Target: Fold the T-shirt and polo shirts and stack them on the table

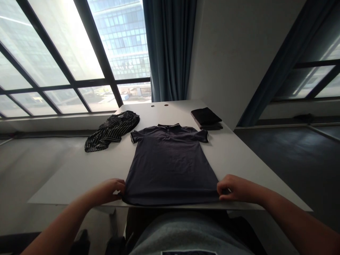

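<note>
A dark grey-blue polo shirt (172, 163) lies spread face up, its collar pointing away from me and its hem along the table's near edge. White trim lines the collar and both short sleeves. My left hand (110, 191) pinches the left corner of the hem. At the opposite corner, my right hand (233, 189) has its fingers closed on the hem too. The fabric between the two hands looks mostly flat, with slight creases.
On the white table (239, 159), a crumpled black-and-white striped garment (114, 129) lies at the far left. Folded dark clothes (206, 118) are stacked at the far right. Behind stand large windows (66, 42) and a blue curtain (170, 49).
</note>
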A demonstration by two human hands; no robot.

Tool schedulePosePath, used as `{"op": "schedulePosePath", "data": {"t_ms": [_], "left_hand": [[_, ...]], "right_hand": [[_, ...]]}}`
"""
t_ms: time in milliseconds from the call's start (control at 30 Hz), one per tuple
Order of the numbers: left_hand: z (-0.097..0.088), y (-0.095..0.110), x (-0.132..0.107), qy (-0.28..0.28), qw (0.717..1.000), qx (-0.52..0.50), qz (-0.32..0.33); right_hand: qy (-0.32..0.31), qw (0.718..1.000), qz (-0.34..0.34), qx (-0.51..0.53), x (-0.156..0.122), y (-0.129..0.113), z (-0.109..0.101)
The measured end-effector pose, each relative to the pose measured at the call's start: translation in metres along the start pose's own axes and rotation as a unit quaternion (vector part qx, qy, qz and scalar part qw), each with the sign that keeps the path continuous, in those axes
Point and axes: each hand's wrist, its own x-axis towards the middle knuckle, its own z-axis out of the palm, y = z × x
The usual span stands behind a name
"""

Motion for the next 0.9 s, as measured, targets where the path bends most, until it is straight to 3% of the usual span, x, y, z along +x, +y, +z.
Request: {"op": "schedulePosePath", "data": {"t_ms": [167,300,367,433,500,567,667,767,900], "left_hand": [[0.002,-0.005,-0.007,-0.017,0.998,0.036,-0.044],[-0.001,-0.003,-0.013,-0.062,0.995,0.013,-0.082],[-0.006,0.004,-0.011,-0.089,0.991,-0.037,-0.098],[-0.009,0.013,-0.003,-0.089,0.989,-0.053,-0.103],[-0.007,0.022,0.012,-0.038,0.995,0.003,-0.089],[0.000,0.029,0.031,0.050,0.994,0.085,-0.049],[0.019,0.028,0.060,0.135,0.979,0.150,0.037],[0.039,0.020,0.078,0.134,0.970,0.189,0.078],[0.056,0.010,0.083,0.110,0.970,0.204,0.079]], "right_hand": [[-0.073,0.995,0.040,0.059,-0.013,-0.016,0.003],[-0.139,0.983,0.087,0.088,-0.012,-0.025,-0.010],[-0.110,0.989,0.073,0.072,-0.006,-0.029,-0.019],[-0.042,0.998,0.039,0.034,0.006,-0.031,-0.023],[0.033,0.999,0.016,-0.010,0.022,-0.029,-0.020],[0.089,0.994,0.023,-0.052,0.041,-0.022,-0.009],[0.113,0.982,0.089,-0.120,0.070,0.003,0.015],[0.129,0.970,0.124,-0.167,0.090,0.030,0.033],[0.140,0.965,0.113,-0.191,0.095,0.050,0.041]]}}
